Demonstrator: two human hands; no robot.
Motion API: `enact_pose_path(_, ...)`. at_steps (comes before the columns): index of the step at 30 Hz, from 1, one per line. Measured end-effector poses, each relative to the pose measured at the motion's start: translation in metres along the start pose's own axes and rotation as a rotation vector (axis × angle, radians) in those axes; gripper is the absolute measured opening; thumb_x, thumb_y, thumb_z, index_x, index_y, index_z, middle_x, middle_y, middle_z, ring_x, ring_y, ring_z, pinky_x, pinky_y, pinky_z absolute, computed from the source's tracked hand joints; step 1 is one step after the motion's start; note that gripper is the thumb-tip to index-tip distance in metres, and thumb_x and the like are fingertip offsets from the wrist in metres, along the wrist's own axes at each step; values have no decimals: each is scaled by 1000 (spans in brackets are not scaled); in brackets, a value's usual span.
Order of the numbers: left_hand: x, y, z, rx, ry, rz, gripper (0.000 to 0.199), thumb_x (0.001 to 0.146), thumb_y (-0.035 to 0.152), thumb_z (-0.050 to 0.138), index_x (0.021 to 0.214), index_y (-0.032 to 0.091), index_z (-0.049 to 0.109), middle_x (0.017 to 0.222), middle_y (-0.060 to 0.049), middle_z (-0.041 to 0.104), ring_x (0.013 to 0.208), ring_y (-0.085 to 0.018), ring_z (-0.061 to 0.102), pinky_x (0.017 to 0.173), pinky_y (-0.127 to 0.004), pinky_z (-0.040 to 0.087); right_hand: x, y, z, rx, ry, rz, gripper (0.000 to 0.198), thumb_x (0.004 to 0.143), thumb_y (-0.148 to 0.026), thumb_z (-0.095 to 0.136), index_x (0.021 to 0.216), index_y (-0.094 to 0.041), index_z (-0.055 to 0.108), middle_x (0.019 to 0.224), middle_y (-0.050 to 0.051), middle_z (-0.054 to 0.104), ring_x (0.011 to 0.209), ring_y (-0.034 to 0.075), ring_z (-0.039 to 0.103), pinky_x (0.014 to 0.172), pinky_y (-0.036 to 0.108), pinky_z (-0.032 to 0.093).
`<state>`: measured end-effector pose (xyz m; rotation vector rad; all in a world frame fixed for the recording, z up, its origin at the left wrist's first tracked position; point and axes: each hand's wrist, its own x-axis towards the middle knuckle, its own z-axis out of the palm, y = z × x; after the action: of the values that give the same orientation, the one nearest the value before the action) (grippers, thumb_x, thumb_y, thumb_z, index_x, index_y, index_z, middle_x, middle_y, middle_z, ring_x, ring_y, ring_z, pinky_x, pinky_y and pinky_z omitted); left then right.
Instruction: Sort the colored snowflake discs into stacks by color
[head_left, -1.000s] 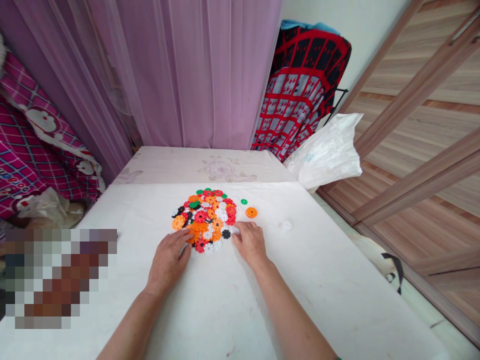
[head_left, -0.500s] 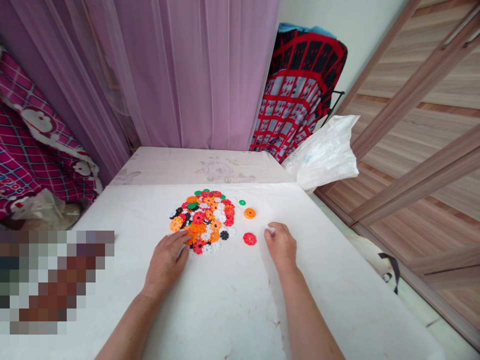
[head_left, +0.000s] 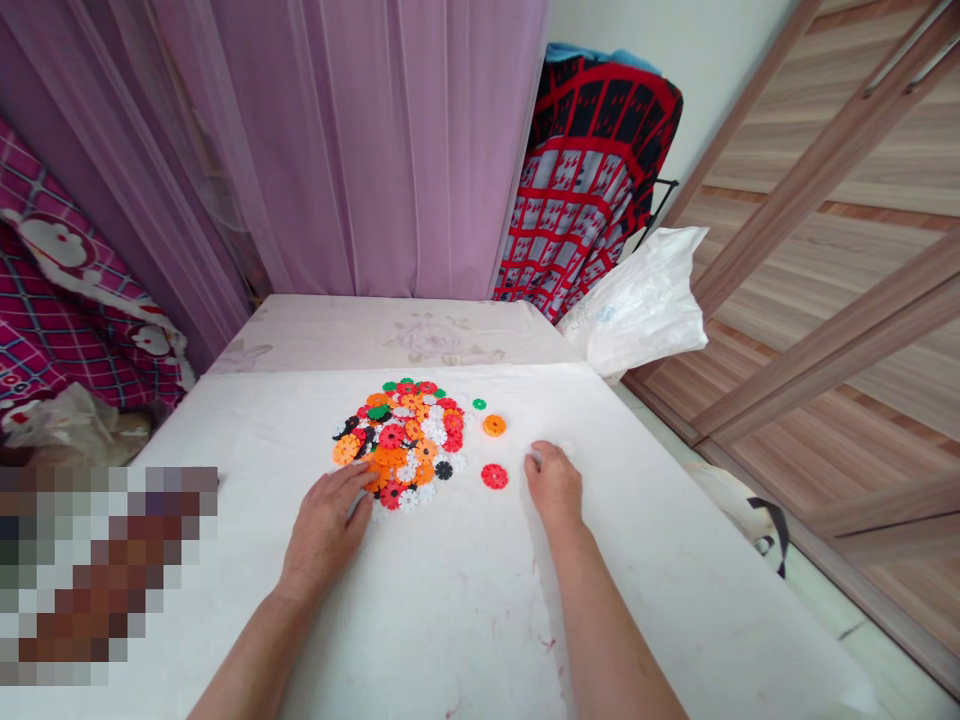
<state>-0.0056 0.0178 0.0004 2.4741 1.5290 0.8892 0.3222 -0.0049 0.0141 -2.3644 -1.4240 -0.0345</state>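
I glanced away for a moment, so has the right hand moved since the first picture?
Yes: judged against the printed flower, the right hand has moved rightward, away from the pile of discs.

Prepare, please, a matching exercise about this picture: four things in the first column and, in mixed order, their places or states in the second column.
Column 1
1. left hand
2. lone red disc
3. white bag
4. right hand

Column 2
A. by the far right corner of the table
B. curled, apart from the pile, to the right of the lone red disc
C. at the near left edge of the pile
D. lying flat between the pile and the right hand

Right pairs: 1-C, 2-D, 3-A, 4-B
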Motion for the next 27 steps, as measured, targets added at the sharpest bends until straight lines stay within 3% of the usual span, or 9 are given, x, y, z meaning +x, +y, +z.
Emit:
enact_pose_path(7, 0, 1, -1, -1, -13, -2, 34, 89, 34, 43, 109, 23, 68, 119, -9, 68, 111, -27, 62, 99, -50, 48, -2, -2, -5, -9, -55, -9, 24, 86, -20, 51, 103, -20, 66, 108, 5, 64, 84, 15, 59, 72, 25, 40)
enact_pose_path(16, 0, 2, -1, -9, 0, -11, 34, 88, 35, 44, 107, 24, 69, 118, -8, 69, 111, -27, 62, 99, -49, 48, -9, -8, -12, 44, -10, -20, 22, 85, -24, 53, 101, -22, 67, 112, 3, 60, 74, 12, 56, 66, 25, 37)
enact_pose_path(20, -1, 1, 0, -7, -6, -15, 34, 89, 35, 43, 108, 24, 68, 119, -8, 69, 112, -26, 62, 100, -50, 47, -16, -20, -15, 115, -16, -93, 19, 86, -24, 51, 96, -24, 68, 108, 0, 62, 68, 9, 54, 66, 24, 37)
enact_pose_path(27, -2, 2, 0, -2, -15, -22, 33, 89, 33, 44, 109, 24, 68, 120, -8, 68, 113, -26, 61, 102, -50, 45, -30, -35, -12, 135, -159, -273, 15, 86, -23, 54, 88, -22, 69, 92, 2, 65, 89, 15, 58, 77, 23, 38)
